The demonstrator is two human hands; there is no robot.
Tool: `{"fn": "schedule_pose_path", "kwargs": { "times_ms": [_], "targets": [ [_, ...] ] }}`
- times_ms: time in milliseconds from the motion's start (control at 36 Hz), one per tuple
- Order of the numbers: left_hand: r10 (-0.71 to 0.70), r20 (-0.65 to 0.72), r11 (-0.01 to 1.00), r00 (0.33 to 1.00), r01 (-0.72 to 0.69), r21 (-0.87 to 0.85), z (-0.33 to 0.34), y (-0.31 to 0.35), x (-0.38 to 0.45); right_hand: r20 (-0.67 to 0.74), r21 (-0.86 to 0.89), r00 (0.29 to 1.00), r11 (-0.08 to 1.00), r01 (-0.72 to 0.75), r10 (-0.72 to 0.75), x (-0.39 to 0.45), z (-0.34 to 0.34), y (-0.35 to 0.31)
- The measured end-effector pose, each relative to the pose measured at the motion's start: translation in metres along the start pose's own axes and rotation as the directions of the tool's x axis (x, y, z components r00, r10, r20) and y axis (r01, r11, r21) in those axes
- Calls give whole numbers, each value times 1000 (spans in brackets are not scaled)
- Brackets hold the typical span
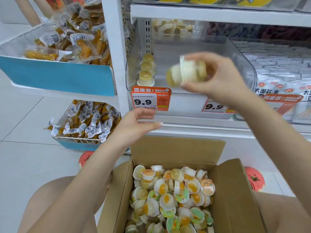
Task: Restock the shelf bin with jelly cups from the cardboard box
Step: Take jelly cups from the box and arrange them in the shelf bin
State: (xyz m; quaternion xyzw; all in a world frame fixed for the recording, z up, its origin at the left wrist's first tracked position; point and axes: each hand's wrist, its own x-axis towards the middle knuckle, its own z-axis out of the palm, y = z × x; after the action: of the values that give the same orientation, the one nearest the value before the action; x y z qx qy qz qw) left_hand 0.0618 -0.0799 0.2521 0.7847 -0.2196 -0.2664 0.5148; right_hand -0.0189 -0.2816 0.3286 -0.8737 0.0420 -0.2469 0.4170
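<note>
Jelly cups (186,71) fill our right hand (217,78), whose curled fingers grip a small stack of them in front of the clear shelf bin (242,64), where one column of cups (146,71) stands at the left wall. Our left hand (136,125) hovers with fingers straight above the open cardboard box (234,195) heaped with loose cups.

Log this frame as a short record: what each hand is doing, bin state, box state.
right hand: grips a few stacked jelly cups in front of the bin
left hand: open, empty, raised above the box
bin: clear, nearly empty; one column of cups at its left wall
box: open, flaps up, holds many loose cups
</note>
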Motion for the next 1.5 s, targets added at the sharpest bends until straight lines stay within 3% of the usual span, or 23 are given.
{"fn": "schedule_pose_path", "kwargs": {
  "times_ms": [56, 111, 194, 306, 444, 750, 1111, 1333, 1500],
  "targets": [
    [50, -114, 995, 992, -40, 92, -5, -4, 8, 48, -172, 999, 985, 4, 4, 42, 3, -6],
    [98, -135, 979, 986, -71, 193, -8, -7, 15, 161, -357, 987, 933, 55, 4, 77, 16, -4],
    [143, -136, 958, 980, -102, 269, -12, -9, 21, 363, -491, 932, 853, 178, 14, 111, 44, 7],
    [180, -125, 942, 976, -134, 307, -17, -11, 27, 547, -569, 837, 748, 341, 35, 127, 71, 21],
    [198, -94, 923, 976, -153, 354, -20, -14, 31, 671, -518, 741, 726, 452, 17, 132, 89, 35],
    [207, -122, 914, 971, -148, 378, -16, -13, 36, 740, -532, 672, 639, 555, 32, 134, 110, 48],
    [218, -133, 921, 967, -159, 356, -13, -13, 37, 755, -476, 656, 696, 538, 9, 134, 111, 52],
    [221, -147, 921, 964, -157, 356, -13, -14, 38, 743, -419, 669, 754, 506, -35, 129, 105, 54],
    [232, -154, 916, 960, -162, 368, -12, -14, 38, 682, -404, 726, 782, 475, -89, 129, 91, 50]
  ]
}}
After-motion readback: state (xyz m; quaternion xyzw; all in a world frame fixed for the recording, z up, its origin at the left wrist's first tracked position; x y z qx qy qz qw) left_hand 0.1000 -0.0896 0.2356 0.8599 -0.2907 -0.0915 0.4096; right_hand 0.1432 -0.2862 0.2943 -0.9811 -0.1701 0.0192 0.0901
